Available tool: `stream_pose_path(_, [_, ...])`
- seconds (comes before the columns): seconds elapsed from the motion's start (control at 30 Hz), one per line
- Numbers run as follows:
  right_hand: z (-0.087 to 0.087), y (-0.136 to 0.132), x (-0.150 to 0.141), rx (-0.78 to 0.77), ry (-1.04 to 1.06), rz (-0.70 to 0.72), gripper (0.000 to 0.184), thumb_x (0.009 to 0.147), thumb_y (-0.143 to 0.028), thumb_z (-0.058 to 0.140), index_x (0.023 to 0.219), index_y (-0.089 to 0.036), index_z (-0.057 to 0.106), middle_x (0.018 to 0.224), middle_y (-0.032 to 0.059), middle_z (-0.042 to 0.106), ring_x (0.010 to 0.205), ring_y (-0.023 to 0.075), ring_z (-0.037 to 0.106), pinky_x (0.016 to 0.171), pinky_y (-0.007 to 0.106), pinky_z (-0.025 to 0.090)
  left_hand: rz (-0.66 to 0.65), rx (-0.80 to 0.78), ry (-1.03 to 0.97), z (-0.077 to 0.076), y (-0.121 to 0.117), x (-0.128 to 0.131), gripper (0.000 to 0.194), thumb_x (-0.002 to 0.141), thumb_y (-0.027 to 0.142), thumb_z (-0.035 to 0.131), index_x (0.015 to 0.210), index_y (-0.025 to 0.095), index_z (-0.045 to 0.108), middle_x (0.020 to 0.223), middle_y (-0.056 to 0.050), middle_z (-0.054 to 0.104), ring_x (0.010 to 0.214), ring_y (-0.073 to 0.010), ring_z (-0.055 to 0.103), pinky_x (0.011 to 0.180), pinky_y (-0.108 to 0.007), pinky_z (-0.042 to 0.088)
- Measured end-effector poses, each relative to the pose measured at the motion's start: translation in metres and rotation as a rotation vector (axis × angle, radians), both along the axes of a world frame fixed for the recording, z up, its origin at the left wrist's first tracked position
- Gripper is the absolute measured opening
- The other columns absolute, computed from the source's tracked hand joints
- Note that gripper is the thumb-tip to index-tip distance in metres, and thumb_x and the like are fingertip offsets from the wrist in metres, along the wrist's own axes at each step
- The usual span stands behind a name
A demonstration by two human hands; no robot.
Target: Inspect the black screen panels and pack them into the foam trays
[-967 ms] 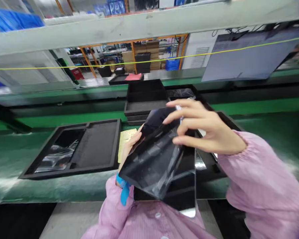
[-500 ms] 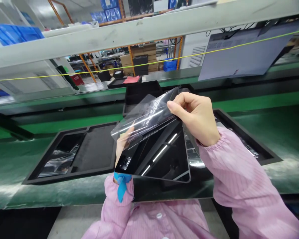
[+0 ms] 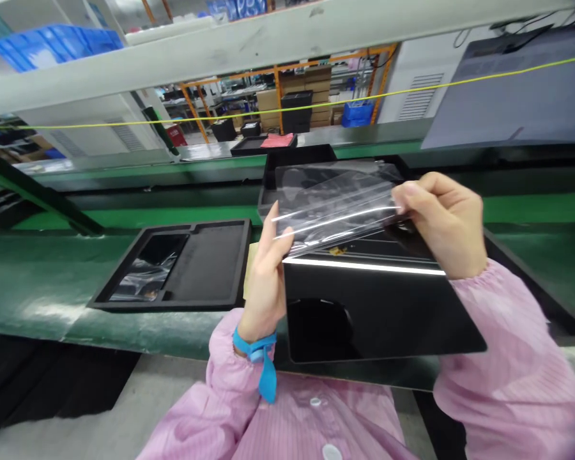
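A thin black glossy tablet-like screen panel [image 3: 388, 313] is tilted in front of me, above the bench. My left hand [image 3: 266, 284] grips its left edge; the thumb lies over the front and the other fingers are partly hidden behind. Between the thumb and fingertips of my right hand [image 3: 448, 223] is the edge of a clear plastic film [image 3: 335, 198]. The film is raised and folded over the panel's upper part, one end near my left fingers. A small yellowish mark shows on the panel below the film. A pale yellow piece shows behind my left hand.
On the green bench [image 3: 43, 275] to the left lies a black foam tray [image 3: 206, 265] with a dark item and clear wrapping in one compartment. Another tray [image 3: 541, 281] is partly behind my right arm. Black trays [image 3: 311, 155] stand behind the film. A yellow cord [image 3: 249, 114] crosses above.
The panel has turned to face me more squarely. My right hand has drawn the film's edge to the right, and my left hand shows more clearly at the panel's left side. The camera view has shifted.
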State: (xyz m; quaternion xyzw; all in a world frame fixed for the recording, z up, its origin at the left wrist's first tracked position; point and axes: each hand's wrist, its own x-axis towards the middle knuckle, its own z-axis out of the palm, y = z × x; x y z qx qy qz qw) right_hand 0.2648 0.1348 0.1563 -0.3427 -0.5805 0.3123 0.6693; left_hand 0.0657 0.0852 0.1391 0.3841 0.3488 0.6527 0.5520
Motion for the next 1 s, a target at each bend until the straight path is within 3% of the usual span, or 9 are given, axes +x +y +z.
stream_pose_path(0.27, [0.002, -0.007, -0.002, 0.034, 0.006, -0.103, 0.036, 0.064, -0.038, 0.077, 0.054, -0.017, 0.05, 0.056, 0.0006, 0.054, 0.055, 0.0103, 0.048, 0.053, 0.026, 0.033, -0.077, 0.017, -0.028, 0.003, -0.007, 0.003, 0.051, 0.089, 0.02, 0.049, 0.139, 0.029, 0.04, 0.147, 0.009, 0.039, 0.14, -0.015, 0.027, 0.117, -0.031, 0.017])
stream_pose_path(0.4, [-0.002, -0.006, -0.006, 0.06, -0.002, -0.094, 0.037, 0.063, -0.037, 0.078, 0.054, -0.017, 0.048, 0.055, 0.0, 0.053, 0.056, 0.0111, 0.049, 0.056, 0.028, 0.036, -0.113, 0.01, -0.071, 0.002, -0.004, 0.001, 0.052, 0.09, 0.019, 0.048, 0.141, 0.027, 0.037, 0.145, 0.006, 0.043, 0.139, -0.017, 0.029, 0.116, -0.034, 0.019])
stream_pose_path(0.5, [-0.008, 0.001, -0.004, 0.225, 0.005, -0.024, 0.037, 0.076, -0.039, 0.069, 0.056, -0.017, 0.047, 0.058, 0.001, 0.053, 0.059, 0.0114, 0.05, 0.055, 0.028, 0.034, -0.141, 0.026, -0.05, -0.005, 0.0, -0.005, 0.056, 0.09, 0.019, 0.048, 0.143, 0.025, 0.033, 0.146, 0.005, 0.041, 0.141, -0.0178, 0.025, 0.116, -0.033, 0.02])
stream_pose_path(0.57, [-0.009, 0.007, 0.002, 0.376, 0.01, -0.073, 0.033, 0.085, -0.044, 0.057, 0.066, -0.018, 0.053, 0.072, 0.0034, 0.058, 0.069, 0.0127, 0.054, 0.055, 0.028, 0.032, -0.132, 0.071, 0.008, -0.013, 0.002, -0.01, 0.055, 0.089, 0.019, 0.048, 0.141, 0.027, 0.036, 0.148, 0.007, 0.038, 0.141, -0.0172, 0.024, 0.116, -0.032, 0.02])
stream_pose_path(0.67, [-0.003, 0.012, 0.012, 0.366, -0.304, -0.311, 0.028, 0.09, -0.042, 0.048, 0.078, -0.018, 0.056, 0.093, 0.0052, 0.061, 0.076, 0.011, 0.054, 0.057, 0.028, 0.031, -0.042, 0.13, 0.117, -0.031, -0.002, -0.017, 0.048, 0.089, 0.021, 0.049, 0.135, 0.031, 0.046, 0.147, 0.01, 0.04, 0.141, -0.015, 0.023, 0.117, -0.029, 0.017])
stream_pose_path(0.77, [0.007, 0.004, 0.016, 0.294, -0.808, -0.509, 0.041, 0.092, -0.036, 0.045, 0.057, -0.016, 0.043, 0.058, 0.0014, 0.05, 0.052, 0.0068, 0.039, 0.052, 0.028, 0.025, 0.056, 0.148, 0.182, -0.051, -0.01, -0.021, 0.041, 0.09, 0.024, 0.049, 0.13, 0.036, 0.052, 0.145, 0.013, 0.041, 0.142, -0.0132, 0.022, 0.117, -0.025, 0.016])
stream_pose_path(0.87, [0.017, -0.016, 0.009, 0.478, -1.133, -0.73, 0.046, 0.09, -0.03, 0.049, 0.049, -0.016, 0.034, 0.045, 0.0007, 0.036, 0.05, 0.0102, 0.031, 0.048, 0.031, 0.017, 0.122, 0.147, 0.212, -0.066, -0.019, -0.026, 0.041, 0.09, 0.025, 0.049, 0.127, 0.042, 0.053, 0.143, 0.018, 0.042, 0.141, -0.0113, 0.022, 0.116, -0.022, 0.015])
stream_pose_path(0.93, [0.023, -0.035, 0.002, 0.521, -1.182, -0.751, 0.044, 0.086, -0.029, 0.054, 0.049, -0.017, 0.035, 0.046, 0.0014, 0.037, 0.053, 0.0126, 0.031, 0.049, 0.033, 0.017, 0.134, 0.13, 0.222, -0.073, -0.024, -0.029, 0.042, 0.089, 0.026, 0.05, 0.128, 0.043, 0.052, 0.143, 0.019, 0.042, 0.142, -0.0115, 0.02, 0.117, -0.022, 0.013])
stream_pose_path(1.0, [0.026, -0.056, -0.006, 0.32, -0.994, -0.543, 0.041, 0.082, -0.027, 0.06, 0.048, -0.019, 0.038, 0.047, 0.0013, 0.037, 0.054, 0.0141, 0.031, 0.05, 0.035, 0.02, 0.137, 0.118, 0.206, -0.08, -0.028, -0.034, 0.042, 0.089, 0.028, 0.049, 0.129, 0.042, 0.051, 0.144, 0.019, 0.041, 0.143, -0.0126, 0.017, 0.118, -0.023, 0.011])
